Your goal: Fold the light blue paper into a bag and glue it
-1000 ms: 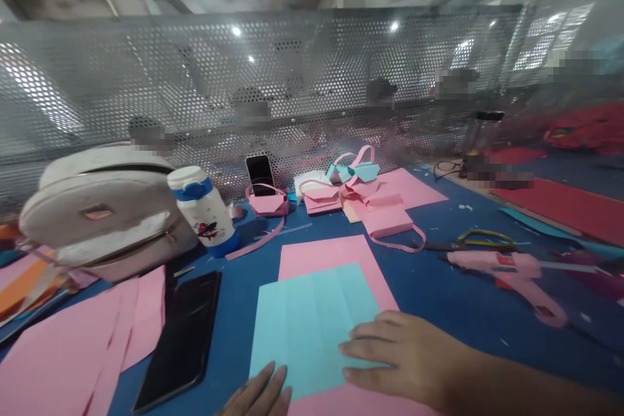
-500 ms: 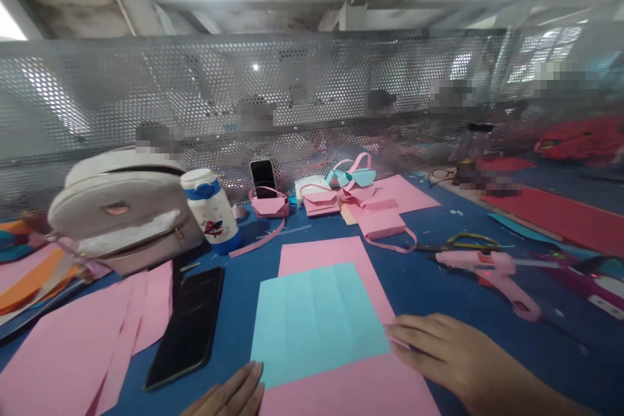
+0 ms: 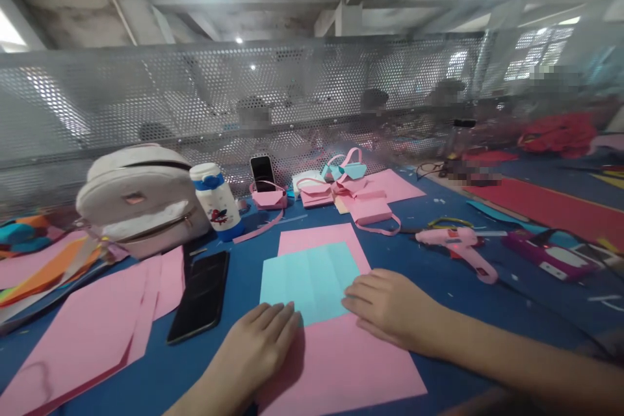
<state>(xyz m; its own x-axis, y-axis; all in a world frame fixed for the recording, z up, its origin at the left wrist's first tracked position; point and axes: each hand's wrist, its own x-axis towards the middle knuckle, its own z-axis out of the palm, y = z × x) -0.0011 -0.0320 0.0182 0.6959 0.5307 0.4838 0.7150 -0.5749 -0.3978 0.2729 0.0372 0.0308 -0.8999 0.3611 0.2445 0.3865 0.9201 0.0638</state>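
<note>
A light-blue creased sheet of paper (image 3: 307,279) lies on top of a larger pink sheet (image 3: 346,364) in front of me. My left hand (image 3: 263,344) rests flat, its fingertips on the lower left edge of the blue sheet and its palm over the pink one. On the other side, my right hand (image 3: 390,309) lies with fingers stretched over the blue sheet's right edge. Neither hand grips anything. Faint parallel folds run down the blue paper.
To the left lie a black phone (image 3: 199,296), pink sheets (image 3: 102,318), a bottle (image 3: 217,205) and a backpack (image 3: 141,198). Small pink paper bags (image 3: 370,209) stand at the back. A pink glue gun (image 3: 458,244) and a purple device (image 3: 546,253) are on the right.
My left hand has come forward and right onto the blue sheet's lower edge. My right hand has moved further in over its right side. The camera view has shifted slightly.
</note>
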